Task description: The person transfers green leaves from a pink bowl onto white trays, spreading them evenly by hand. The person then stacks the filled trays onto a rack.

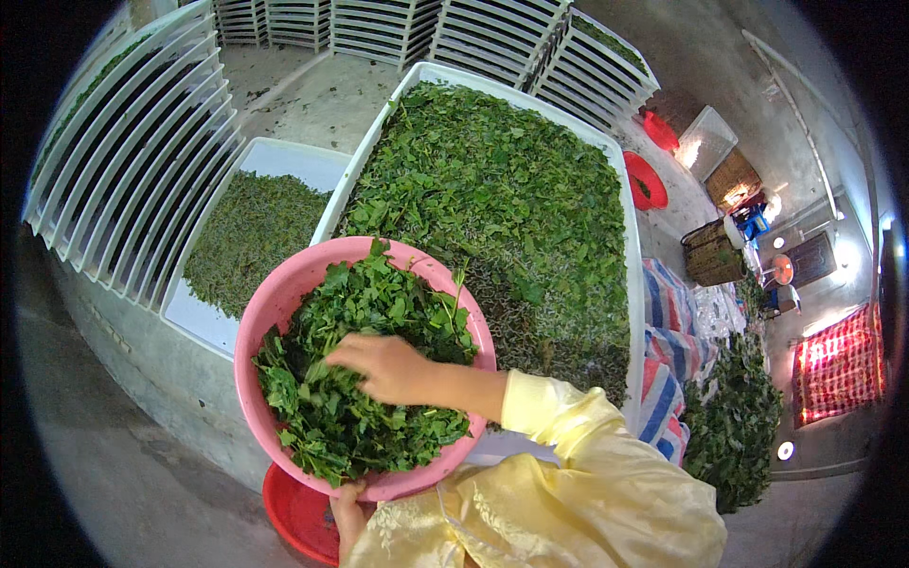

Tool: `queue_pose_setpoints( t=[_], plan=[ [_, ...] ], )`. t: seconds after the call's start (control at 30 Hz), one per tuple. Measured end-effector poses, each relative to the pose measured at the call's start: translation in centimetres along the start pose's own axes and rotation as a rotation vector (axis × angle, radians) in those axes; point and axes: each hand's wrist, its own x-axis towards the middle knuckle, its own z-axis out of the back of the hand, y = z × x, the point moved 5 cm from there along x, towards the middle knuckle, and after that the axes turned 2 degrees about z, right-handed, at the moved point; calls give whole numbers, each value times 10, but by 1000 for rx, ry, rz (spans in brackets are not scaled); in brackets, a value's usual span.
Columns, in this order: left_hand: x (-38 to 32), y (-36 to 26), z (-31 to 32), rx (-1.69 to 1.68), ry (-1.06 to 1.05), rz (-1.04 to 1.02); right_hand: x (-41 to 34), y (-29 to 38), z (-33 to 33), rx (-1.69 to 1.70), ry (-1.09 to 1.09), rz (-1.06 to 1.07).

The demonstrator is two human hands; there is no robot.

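A pink plastic basin [250,355] full of chopped green leaves [387,295] is held in front of me. My left hand [348,512] grips its near rim from below, thumb at the edge. Over the leaves, inside the basin, my right hand [383,366] is blurred by motion, its fingertips down among them; whether they pinch any leaves is unclear. Beyond the basin lies a large white tray [634,284], where pale silkworms [497,287] show among a layer of cut leaves [497,163]. The basin overlaps the tray's near left corner.
To the left, another white tray [284,155] holds a darker heap of leaf bits [263,227]. Stacked white trays [142,170] stand at left and back. A red basin [302,518] sits below mine. At right are striped sheeting [667,355], leafy branches [738,419] and wicker baskets [710,252].
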Motion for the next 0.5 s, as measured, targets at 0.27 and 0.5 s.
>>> queue_pose_setpoints(
  t=[0.27,0.5],
  plan=[
    [-7,-14,-9,-10,-133,-56,-57,-38,217,948,-886,-185],
    [4,3,10,-16,-251,-228,-127,-106,307,1289,-720,128]
  ],
)
